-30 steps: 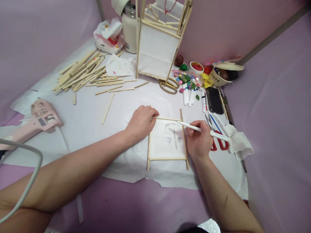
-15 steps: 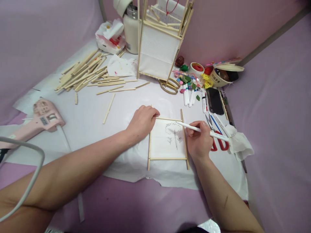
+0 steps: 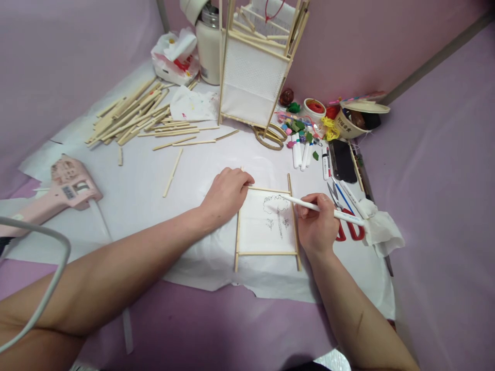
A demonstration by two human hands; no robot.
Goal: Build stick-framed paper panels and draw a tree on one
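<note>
My left hand (image 3: pixel 226 195) rests with curled fingers on the upper left corner of a small frame of wooden sticks (image 3: pixel 266 252), which holds a white paper panel (image 3: pixel 259 232). A pencil-line tree drawing (image 3: pixel 276 211) lies on the panel. My right hand (image 3: pixel 317 224) grips a white marker pen (image 3: pixel 320 207) at the frame's right side. The pen's tip points at the tree's crown, close to the paper. Part of the right stick is hidden behind my fingers.
A pink hot glue gun (image 3: pixel 69 185) and its cable lie left, with a heap of wooden sticks (image 3: pixel 127 113) behind. A finished stick-and-paper panel structure (image 3: pixel 253 72) stands at the back. Markers (image 3: pixel 299 152), red-handled scissors (image 3: pixel 350 232) and a crumpled tissue (image 3: pixel 381 229) lie right.
Both hands stay in almost the same place on the frame, with the pen still at the tree's crown. The whole view has shifted slightly.
</note>
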